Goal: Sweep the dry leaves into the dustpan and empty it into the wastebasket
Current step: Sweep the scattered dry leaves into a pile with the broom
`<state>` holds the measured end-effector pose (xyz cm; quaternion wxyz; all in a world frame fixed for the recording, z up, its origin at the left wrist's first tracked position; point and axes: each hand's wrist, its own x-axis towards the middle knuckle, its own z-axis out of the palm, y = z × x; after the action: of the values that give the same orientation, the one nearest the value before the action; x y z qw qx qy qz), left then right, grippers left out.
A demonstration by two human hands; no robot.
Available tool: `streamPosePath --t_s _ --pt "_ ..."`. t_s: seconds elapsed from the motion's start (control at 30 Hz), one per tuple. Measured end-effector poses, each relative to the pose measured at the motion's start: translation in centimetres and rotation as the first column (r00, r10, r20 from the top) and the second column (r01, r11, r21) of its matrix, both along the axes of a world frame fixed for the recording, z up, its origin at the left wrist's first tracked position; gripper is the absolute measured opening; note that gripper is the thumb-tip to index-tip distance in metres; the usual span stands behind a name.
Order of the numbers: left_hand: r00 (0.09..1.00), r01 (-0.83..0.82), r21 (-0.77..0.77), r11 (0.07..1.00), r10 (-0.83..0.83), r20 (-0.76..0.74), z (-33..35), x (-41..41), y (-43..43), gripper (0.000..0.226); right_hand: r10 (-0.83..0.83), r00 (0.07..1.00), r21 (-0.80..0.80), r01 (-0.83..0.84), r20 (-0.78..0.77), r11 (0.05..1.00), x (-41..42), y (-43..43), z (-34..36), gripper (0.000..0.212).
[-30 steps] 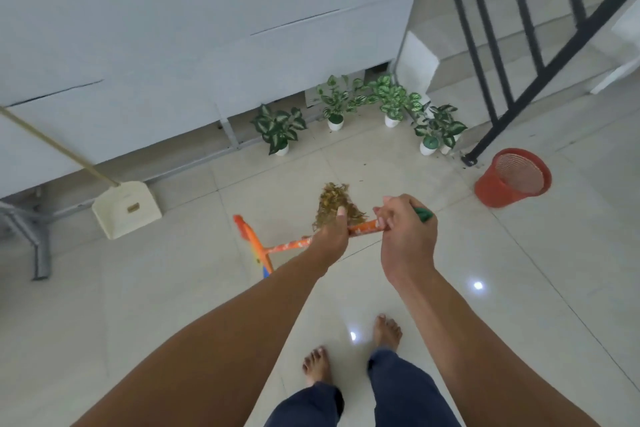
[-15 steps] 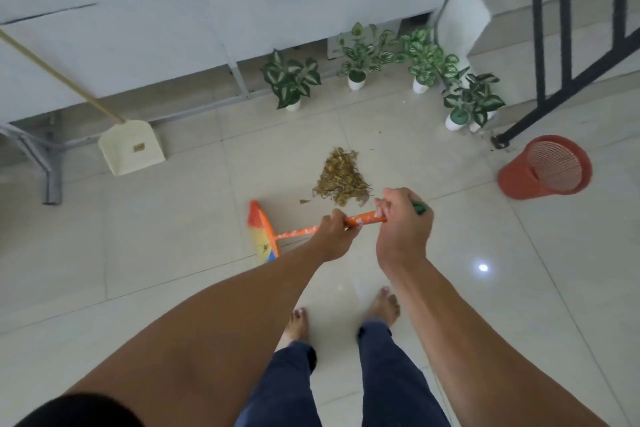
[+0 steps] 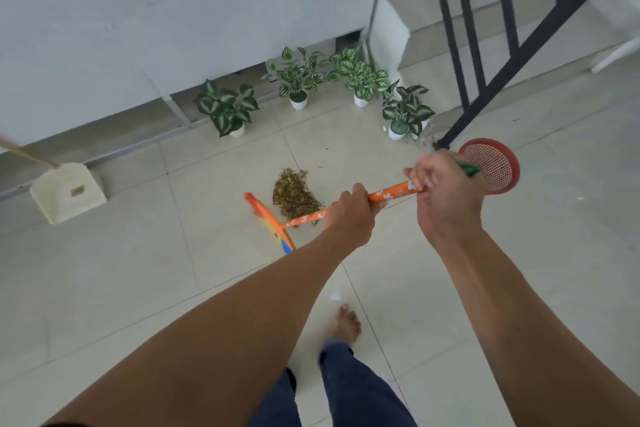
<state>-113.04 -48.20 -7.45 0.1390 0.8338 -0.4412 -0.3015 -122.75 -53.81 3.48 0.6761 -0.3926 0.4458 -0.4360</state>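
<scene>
Head view: broom (image 3: pixel 269 222) nearer leaves (image 3: pixel 294 196) than before (two-handed).

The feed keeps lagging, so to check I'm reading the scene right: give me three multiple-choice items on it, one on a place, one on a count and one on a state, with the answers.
1. Where is the dustpan relative to the leaf pile?
A. Far to its left.
B. Close on its right.
C. On top of it.

2. How many potted plants are in view?
A. Two.
B. Four.
C. Six.

3. How is the broom held?
A. By the left hand alone.
B. By nobody.
C. By both hands.

Answers:
1 A, the dustpan sits at the left edge of the view and the pile near the middle.
2 B, four white pots show.
3 C, the left hand grips mid-handle and the right hand grips near the top end.
</scene>
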Motion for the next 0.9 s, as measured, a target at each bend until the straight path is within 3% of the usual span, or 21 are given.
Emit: streamPosePath --t_s 0.17,0.33,0.6,0.9 --pt "0.970 -0.174 0.016 0.985 0.174 -0.167 -0.9 -0.5 0.8 0.036 0.185 0.973 -0.159 -0.206 -0.136 0.966 1.3 0.2 -0.7 0.038" --pt "0.949 -0.247 -0.054 0.967 0.230 -0.216 -0.3 -0.2 -1.4 0.033 0.308 0.931 -0.265 -0.352 -0.193 0.898 2.2 -0.9 0.0 0.036" --pt "0.955 -0.289 -0.087 0.954 0.281 -0.093 2.4 0.3 -1.8 0.039 0.390 0.912 -0.327 -0.409 -0.126 0.852 2.8 -3.2 2.2 0.038" --pt "0.927 -0.317 -0.065 0.946 0.295 -0.232 -0.1 1.8 -0.3 0.021 0.407 0.891 -0.287 -0.451 -0.202 0.845 4.2 -0.8 0.2 0.034"
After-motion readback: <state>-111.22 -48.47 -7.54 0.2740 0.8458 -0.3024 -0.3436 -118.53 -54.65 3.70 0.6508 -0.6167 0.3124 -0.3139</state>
